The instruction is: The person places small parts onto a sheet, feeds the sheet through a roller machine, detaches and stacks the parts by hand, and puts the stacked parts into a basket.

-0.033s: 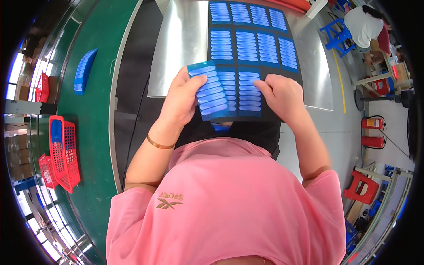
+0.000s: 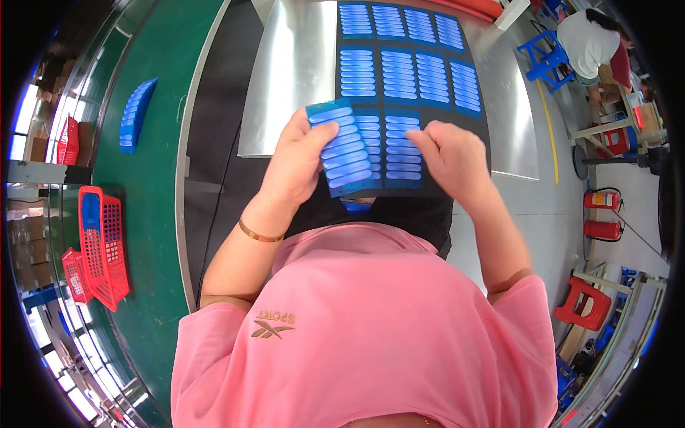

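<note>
My left hand (image 2: 295,152) pinches a blue sheet (image 2: 347,151) bearing a column of long, rounded, pale-blue strips, thumb on top. The sheet tilts and partly covers a similar sheet (image 2: 369,139) lying beneath it on a black board (image 2: 453,153). To the right, another such sheet (image 2: 404,167) lies on the board. My right hand (image 2: 454,157) is closed, its thumb and forefinger together at that sheet's right edge; whether anything is between them is hidden. Further up the board, more striped blue sheets (image 2: 399,74) lie in two rows.
The board rests on a shiny metal plate (image 2: 285,93). Left is a green work surface (image 2: 158,214) with one striped blue sheet (image 2: 136,114) and red baskets (image 2: 114,250). At right are a blue stool (image 2: 546,55), a seated person (image 2: 586,44), fire extinguishers (image 2: 603,230) and a red stool (image 2: 584,303).
My left hand has shifted slightly to the right with the held sheet. My right hand has moved slightly to the left. The sheets on the board look unchanged.
</note>
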`<state>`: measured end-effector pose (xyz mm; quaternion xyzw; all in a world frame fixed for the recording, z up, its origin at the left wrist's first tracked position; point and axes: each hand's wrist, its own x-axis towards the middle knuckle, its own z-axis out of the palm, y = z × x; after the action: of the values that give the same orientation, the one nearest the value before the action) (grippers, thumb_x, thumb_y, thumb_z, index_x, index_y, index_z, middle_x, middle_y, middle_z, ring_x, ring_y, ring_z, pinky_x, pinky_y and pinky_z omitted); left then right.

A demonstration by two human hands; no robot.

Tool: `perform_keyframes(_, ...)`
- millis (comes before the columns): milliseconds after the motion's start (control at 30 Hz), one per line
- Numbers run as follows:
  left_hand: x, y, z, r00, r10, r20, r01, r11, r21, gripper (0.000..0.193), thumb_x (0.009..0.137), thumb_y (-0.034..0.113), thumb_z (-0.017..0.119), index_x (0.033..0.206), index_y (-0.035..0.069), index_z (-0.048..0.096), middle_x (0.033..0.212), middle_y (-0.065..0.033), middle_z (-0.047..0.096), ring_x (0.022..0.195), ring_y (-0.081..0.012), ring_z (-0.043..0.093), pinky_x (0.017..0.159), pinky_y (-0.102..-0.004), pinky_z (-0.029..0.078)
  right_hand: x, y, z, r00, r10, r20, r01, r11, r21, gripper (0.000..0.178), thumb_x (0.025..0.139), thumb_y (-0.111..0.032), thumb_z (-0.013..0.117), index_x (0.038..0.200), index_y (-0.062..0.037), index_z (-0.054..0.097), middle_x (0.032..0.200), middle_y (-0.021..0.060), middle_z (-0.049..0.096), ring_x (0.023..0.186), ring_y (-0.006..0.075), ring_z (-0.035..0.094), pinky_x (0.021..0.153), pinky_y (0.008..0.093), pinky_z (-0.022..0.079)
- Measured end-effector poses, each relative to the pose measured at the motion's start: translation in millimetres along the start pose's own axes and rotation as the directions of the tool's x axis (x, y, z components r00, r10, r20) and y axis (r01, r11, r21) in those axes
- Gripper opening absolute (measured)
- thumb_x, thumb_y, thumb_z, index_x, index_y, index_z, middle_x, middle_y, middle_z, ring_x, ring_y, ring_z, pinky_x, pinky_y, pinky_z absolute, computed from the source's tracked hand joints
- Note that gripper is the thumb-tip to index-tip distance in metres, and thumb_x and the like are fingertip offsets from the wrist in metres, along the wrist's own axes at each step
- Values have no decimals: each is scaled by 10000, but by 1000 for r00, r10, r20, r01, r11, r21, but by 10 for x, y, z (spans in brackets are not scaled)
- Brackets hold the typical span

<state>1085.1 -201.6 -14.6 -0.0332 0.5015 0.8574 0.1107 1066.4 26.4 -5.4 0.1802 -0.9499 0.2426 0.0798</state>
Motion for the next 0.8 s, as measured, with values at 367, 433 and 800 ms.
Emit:
perform_keyframes(367,63,-111,279,998,52,20,-55,936,346,375,914,130,548,1243,-7,433,1110,-110,541,898,-144,546,760,-271,476,-240,301,-246,952,228,206,-269,943,197,346,859,-239,608,650,24,526,591,188,503,535,347,452,515,388,386)
perform_keyframes(433,60,-82,274,998,57,14,-57,893,447,390,901,111,545,1255,-6,431,1130,-116,530,908,-143,542,748,-262,470,-283,379,-299,939,267,216,-293,951,100,349,859,-246,602,647,21,527,593,190,507,552,361,463,526,399,390)
perform_keyframes(800,47,519,56,914,256,314,-358,145,923,280,825,135,589,1079,19,566,1036,-139,598,837,-245,590,748,-345,490,-332,498,-218,989,114,89,-103,987,-123,377,866,-294,581,623,-20,492,612,193,529,611,414,514,555,478,374)
